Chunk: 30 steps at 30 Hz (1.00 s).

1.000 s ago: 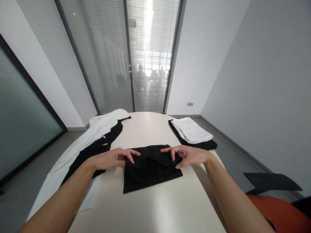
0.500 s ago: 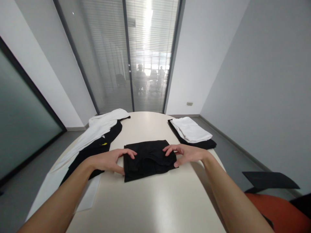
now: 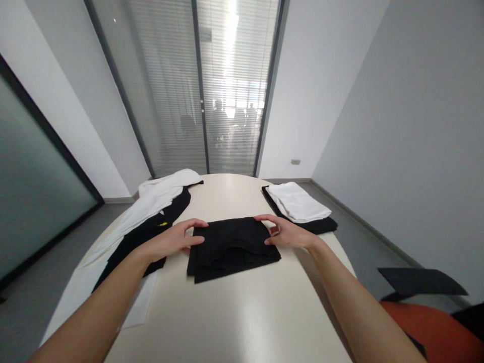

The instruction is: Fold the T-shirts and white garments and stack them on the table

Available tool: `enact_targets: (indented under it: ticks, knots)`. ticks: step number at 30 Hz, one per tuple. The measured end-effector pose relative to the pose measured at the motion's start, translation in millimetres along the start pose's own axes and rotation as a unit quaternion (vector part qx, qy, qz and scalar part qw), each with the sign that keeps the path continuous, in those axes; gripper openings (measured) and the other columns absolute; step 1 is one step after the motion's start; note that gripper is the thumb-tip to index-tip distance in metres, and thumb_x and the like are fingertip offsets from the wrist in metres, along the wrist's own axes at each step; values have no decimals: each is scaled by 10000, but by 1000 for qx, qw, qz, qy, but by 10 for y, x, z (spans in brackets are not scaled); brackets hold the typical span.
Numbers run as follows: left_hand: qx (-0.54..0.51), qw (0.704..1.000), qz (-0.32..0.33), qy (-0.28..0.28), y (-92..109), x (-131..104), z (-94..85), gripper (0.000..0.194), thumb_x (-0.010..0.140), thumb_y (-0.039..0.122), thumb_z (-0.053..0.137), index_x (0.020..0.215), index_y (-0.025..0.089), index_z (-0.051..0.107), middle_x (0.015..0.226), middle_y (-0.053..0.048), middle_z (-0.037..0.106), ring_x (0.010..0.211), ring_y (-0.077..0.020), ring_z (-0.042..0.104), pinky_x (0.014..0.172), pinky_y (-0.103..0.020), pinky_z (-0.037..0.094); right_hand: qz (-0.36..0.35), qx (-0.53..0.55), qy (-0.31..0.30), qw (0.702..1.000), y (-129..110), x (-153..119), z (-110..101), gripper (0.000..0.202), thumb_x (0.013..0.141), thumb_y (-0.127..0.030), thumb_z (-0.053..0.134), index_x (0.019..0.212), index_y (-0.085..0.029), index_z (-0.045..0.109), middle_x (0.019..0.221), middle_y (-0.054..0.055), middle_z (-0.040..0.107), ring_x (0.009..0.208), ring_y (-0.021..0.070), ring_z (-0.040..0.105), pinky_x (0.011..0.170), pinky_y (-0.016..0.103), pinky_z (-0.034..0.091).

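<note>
A folded black shirt (image 3: pixel 234 247) lies on the table in front of me, a curved neckline-like fold showing on its near side. My left hand (image 3: pixel 177 239) grips its left edge, thumb on top and index finger at the far left corner. On the other side my right hand (image 3: pixel 285 232) pinches the right edge, with the index finger along the far edge and the thumb on the cloth. Fingers under the fabric are hidden.
White clothing (image 3: pixel 151 204) lies over black clothing (image 3: pixel 147 237) with a yellow mark along the table's left side. A folded white garment (image 3: pixel 297 201) rests on folded black cloth (image 3: pixel 325 225) at the right. An orange chair (image 3: pixel 427 325) stands beyond the round table (image 3: pixel 227 327).
Both hands have shifted toward the shirt's far edge and taken hold of its sides. Its top layers are spread slightly wider and lie straighter.
</note>
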<state>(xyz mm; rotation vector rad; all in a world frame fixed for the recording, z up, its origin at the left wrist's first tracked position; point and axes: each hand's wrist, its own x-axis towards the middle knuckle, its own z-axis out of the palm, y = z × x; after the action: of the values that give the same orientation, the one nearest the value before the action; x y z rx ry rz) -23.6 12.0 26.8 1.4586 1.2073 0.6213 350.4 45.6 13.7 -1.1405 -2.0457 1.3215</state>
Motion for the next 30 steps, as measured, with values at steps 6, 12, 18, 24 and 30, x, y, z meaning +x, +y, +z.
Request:
enact_targets:
  ticks: [6, 12, 18, 24, 30]
  knots:
    - [-53, 974, -87, 202, -110, 177, 99, 509, 698, 426, 810, 1065, 196, 543, 739, 20, 612, 531, -136, 591, 460, -222, 437, 31, 35, 167, 985, 80, 147, 100, 661, 772, -424, 770, 1373, -272, 539, 1461, 109, 496, 796, 124, 610, 687, 267, 539]
    - [-64, 976, -86, 191, -148, 230, 166, 473, 726, 355, 798, 1092, 168, 562, 542, 48, 572, 463, -138, 559, 434, -211, 429, 10, 93, 198, 976, 302, 435, 247, 509, 766, -438, 755, 1199, -200, 634, 895, 42, 710, 737, 174, 644, 696, 314, 536]
    - [-129, 980, -96, 117, -180, 193, 164, 507, 660, 297, 850, 1069, 153, 585, 615, 15, 630, 485, -113, 576, 452, -189, 418, 7, 137, 237, 962, 440, 540, 247, 431, 706, -359, 768, 1094, -197, 677, 815, 3, 700, 754, 164, 642, 741, 302, 512]
    - [-119, 978, -96, 145, -230, 257, 164, 518, 648, 445, 847, 986, 155, 582, 551, 41, 570, 448, -109, 543, 424, -183, 361, -5, 140, 232, 963, 476, 558, 223, 425, 734, -398, 765, 1104, -204, 681, 977, 39, 722, 819, 172, 662, 762, 305, 520]
    - [-155, 969, -61, 181, -246, 317, 151, 556, 549, 374, 900, 978, 147, 630, 634, 37, 604, 508, -80, 533, 423, -158, 318, -12, 203, 202, 958, 538, 578, 231, 485, 685, -283, 779, 1154, -216, 677, 724, -23, 683, 649, 141, 631, 638, 258, 488]
